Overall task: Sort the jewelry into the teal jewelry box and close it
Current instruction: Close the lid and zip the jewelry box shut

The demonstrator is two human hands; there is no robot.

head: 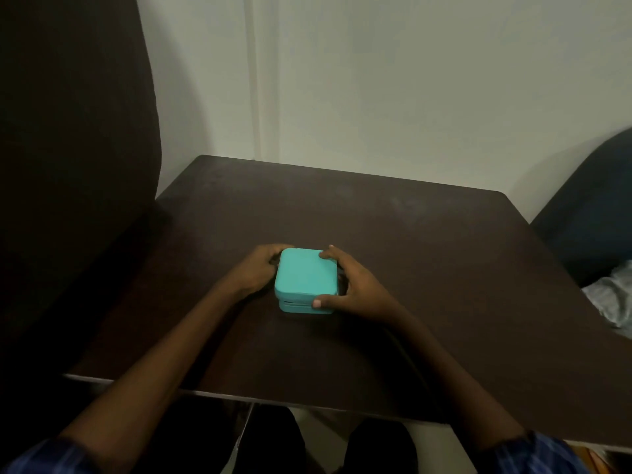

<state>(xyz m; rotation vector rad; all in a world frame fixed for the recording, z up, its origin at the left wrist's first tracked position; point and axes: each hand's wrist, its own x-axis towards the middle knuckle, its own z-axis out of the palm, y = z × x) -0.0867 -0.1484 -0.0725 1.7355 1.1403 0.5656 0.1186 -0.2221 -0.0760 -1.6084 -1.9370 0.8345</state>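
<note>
Both hands' grip clamped on the teal jewelry box (lid down, seam visible): left hand, right hand; best pressed evenly shut.

Teal jewelry box: smooth, matt skin, leather-like or soft plastic in look; which of the two cannot be told. No gloss on the lid. A thin dark seam runs along its near side.

Tabletop: dark brown, wood-look laminate, smooth, low sheen, with faint dusty smudges toward the far edge. The near edge shows a pale, slightly reflective band.

Wall beyond the far edge: painted, matt, even.

Sleeves: woven cloth, blue check.

Crumpled material off the right edge: pale, shiny, plastic-like.
</note>
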